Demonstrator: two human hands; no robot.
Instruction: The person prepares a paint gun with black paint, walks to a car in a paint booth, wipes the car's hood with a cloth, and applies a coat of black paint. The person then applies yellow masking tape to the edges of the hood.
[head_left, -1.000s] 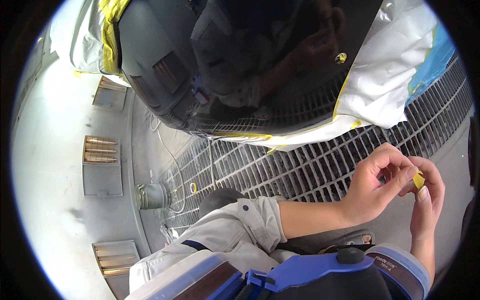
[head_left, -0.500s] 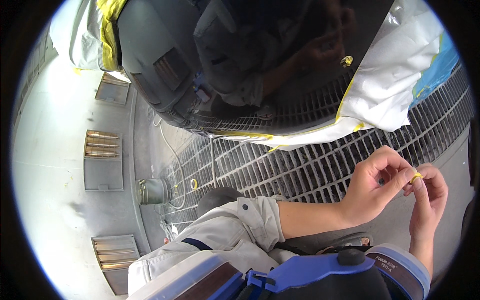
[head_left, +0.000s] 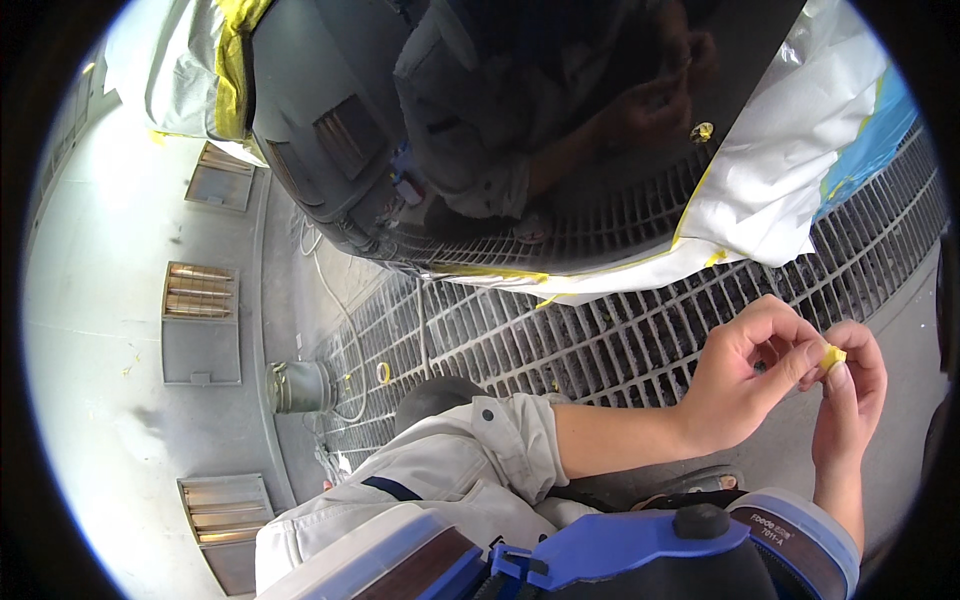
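A small piece of yellow masking tape is pinched between the fingertips of both my hands at the right. My left hand holds it from the left, thumb against curled fingers. On the other side my right hand grips the same piece, its thumb pointing up. Both hands are above the floor, below and to the right of a glossy black car panel that mirrors them. A little round yellow patch sits on the panel's right part.
White masking sheet edged with yellow tape borders the panel, with blue film beyond. Metal floor grating runs beneath. A bucket, a tape roll and a hose are at left. A blue respirator fills the lower edge.
The yellow tape piece shows more between my fingertips and looks a bit larger. My hands stay together in nearly the same place; the view has shifted slightly.
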